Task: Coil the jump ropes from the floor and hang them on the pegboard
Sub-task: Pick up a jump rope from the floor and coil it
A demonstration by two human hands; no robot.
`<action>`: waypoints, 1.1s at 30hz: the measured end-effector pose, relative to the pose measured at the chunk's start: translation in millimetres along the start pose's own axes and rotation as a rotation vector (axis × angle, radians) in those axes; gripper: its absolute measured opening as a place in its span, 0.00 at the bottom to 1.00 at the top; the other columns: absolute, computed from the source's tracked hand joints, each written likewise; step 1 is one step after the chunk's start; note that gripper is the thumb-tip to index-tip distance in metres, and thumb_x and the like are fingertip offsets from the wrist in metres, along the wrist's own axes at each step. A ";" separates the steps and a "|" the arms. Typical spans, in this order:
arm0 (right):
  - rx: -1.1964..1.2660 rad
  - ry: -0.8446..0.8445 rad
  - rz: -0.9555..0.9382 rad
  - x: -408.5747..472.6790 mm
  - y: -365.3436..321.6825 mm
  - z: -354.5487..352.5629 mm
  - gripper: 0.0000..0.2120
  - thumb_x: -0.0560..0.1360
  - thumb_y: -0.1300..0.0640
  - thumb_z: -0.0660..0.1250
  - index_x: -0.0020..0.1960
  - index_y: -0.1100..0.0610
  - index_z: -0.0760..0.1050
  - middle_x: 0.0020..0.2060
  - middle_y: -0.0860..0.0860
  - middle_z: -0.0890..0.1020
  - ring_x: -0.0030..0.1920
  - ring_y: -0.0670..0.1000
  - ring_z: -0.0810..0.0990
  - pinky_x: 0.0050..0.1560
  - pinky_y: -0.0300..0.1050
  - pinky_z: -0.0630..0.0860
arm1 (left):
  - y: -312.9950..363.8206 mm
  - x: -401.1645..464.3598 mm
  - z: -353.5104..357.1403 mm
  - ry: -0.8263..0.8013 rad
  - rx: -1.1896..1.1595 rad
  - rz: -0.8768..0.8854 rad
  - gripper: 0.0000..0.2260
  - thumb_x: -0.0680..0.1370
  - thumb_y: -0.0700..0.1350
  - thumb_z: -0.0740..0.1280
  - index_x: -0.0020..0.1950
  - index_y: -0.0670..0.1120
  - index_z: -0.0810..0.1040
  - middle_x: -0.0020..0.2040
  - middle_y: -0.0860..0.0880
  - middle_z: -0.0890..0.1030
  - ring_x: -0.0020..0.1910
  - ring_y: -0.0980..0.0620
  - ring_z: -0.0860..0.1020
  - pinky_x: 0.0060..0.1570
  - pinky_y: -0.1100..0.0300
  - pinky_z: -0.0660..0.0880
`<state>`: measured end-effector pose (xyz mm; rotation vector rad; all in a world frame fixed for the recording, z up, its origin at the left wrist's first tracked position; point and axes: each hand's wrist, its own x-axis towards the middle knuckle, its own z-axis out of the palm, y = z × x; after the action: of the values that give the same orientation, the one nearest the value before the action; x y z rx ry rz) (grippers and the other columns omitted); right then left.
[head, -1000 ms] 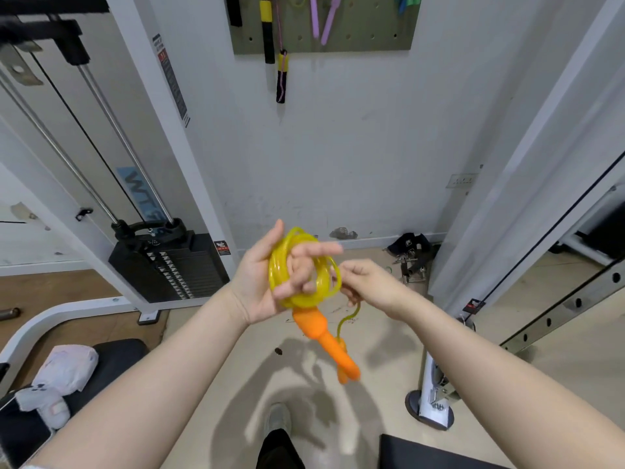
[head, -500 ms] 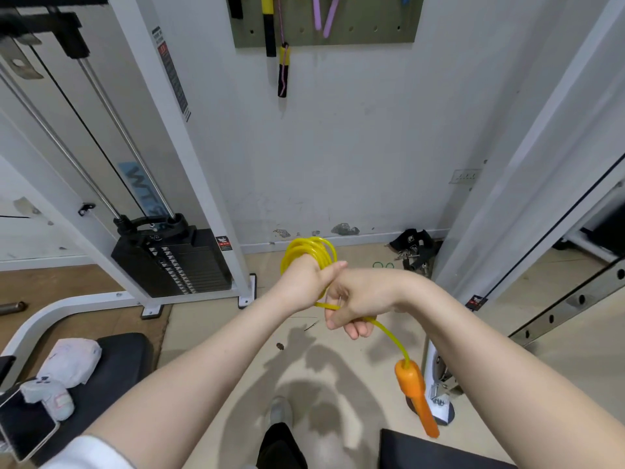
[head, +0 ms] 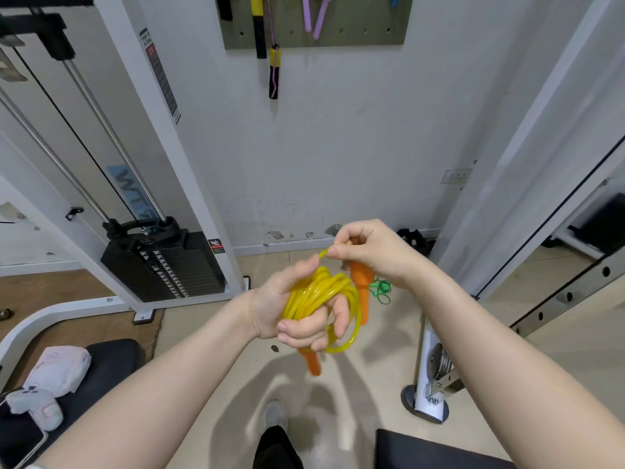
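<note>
Now the yellow rope sits almost wholly as a bundle of loops in the left hand, held at chest height above the floor, in the middle of the view. Half a second ago one orange handle hung low on a length of free rope to the right; that slack is gone. The same handle now hangs just under the right hand, touching the right side of the coil, and the other handle pokes down out of the left fist. The left hand's fingers curl tightly round the loops. The right hand pinches the last short run of rope between thumb and fingertips, just above and right of the coil, its other fingers folded in.

In my judgement the winding is all but done: what remains is to tuck or wrap this tail so the loops stay put, then carry the bundle up. The pegboard is on the far wall, high in the view, with a black and yellow rope and a purple rope already hanging there. A green rope lies on the floor beyond the hands, uncoiled, so at least one more is left. A weight stack stands to the left.
</note>
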<state>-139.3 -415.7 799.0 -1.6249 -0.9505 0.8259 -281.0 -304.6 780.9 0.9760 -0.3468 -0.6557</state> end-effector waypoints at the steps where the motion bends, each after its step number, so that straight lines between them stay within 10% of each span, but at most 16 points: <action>1: 0.066 0.000 0.021 -0.3 3.4 6.3 0.09 0.71 0.62 0.70 0.34 0.57 0.74 0.24 0.49 0.74 0.24 0.42 0.71 0.27 0.36 0.68 | 2.9 -1.1 0.6 -0.040 0.001 0.074 0.28 0.76 0.63 0.56 0.49 0.38 0.78 0.18 0.51 0.62 0.22 0.57 0.73 0.23 0.61 0.59; 6: 0.440 -0.136 0.135 -8.7 15.4 37.6 0.08 0.78 0.56 0.61 0.44 0.57 0.77 0.27 0.49 0.76 0.24 0.44 0.73 0.26 0.35 0.70 | 8.9 -18.8 -6.6 0.000 0.052 0.296 0.18 0.80 0.49 0.54 0.48 0.37 0.77 0.18 0.48 0.58 0.17 0.51 0.61 0.47 0.63 0.73; 12: 0.616 -0.398 0.185 -7.7 18.8 41.3 0.34 0.59 0.27 0.67 0.50 0.54 0.78 0.30 0.52 0.75 0.24 0.46 0.71 0.24 0.35 0.68 | 1.8 -28.2 -16.4 0.073 0.042 0.333 0.18 0.81 0.47 0.54 0.47 0.37 0.78 0.19 0.49 0.61 0.21 0.51 0.67 0.51 0.62 0.73; 15: 0.392 -0.392 0.093 -9.7 10.0 40.9 0.21 0.63 0.42 0.75 0.46 0.56 0.75 0.32 0.53 0.78 0.25 0.44 0.71 0.25 0.35 0.68 | 0.2 -32.1 -20.4 0.254 0.035 0.342 0.18 0.78 0.53 0.60 0.43 0.40 0.80 0.19 0.52 0.65 0.19 0.53 0.70 0.48 0.64 0.75; 17: 0.263 -0.319 0.070 -11.2 2.4 41.8 0.04 0.72 0.54 0.70 0.43 0.54 0.76 0.32 0.49 0.80 0.26 0.42 0.72 0.25 0.34 0.67 | 2.1 -30.4 -18.4 0.623 0.047 0.307 0.20 0.70 0.61 0.68 0.35 0.43 0.79 0.16 0.54 0.66 0.17 0.54 0.70 0.40 0.64 0.76; 20: 0.279 -0.097 0.139 -7.8 0.2 45.7 0.06 0.76 0.60 0.65 0.40 0.55 0.73 0.24 0.46 0.75 0.22 0.43 0.68 0.22 0.34 0.66 | 5.6 -25.3 -18.0 1.088 0.008 0.342 0.23 0.70 0.63 0.65 0.37 0.41 0.71 0.18 0.52 0.67 0.21 0.53 0.70 0.34 0.61 0.76; 27: 0.615 0.078 0.296 0.4 3.5 44.8 0.09 0.77 0.61 0.61 0.38 0.59 0.72 0.31 0.53 0.73 0.20 0.44 0.67 0.21 0.36 0.67 | -12.0 -10.2 -17.1 0.964 0.050 0.522 0.25 0.54 0.63 0.78 0.42 0.48 0.80 0.41 0.48 0.80 0.44 0.48 0.78 0.46 0.52 0.75; 33: 0.465 0.098 0.399 -0.5 15.5 46.3 0.10 0.77 0.59 0.62 0.37 0.59 0.71 0.21 0.50 0.70 0.19 0.45 0.67 0.21 0.35 0.66 | -11.3 -0.5 -1.8 1.250 0.304 0.234 0.05 0.75 0.47 0.68 0.45 0.46 0.75 0.40 0.49 0.80 0.35 0.53 0.81 0.35 0.61 0.76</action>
<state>-177.2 -398.7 773.4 -1.4399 -0.3259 1.1292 -284.4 -307.5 770.3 1.4194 0.5607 0.2972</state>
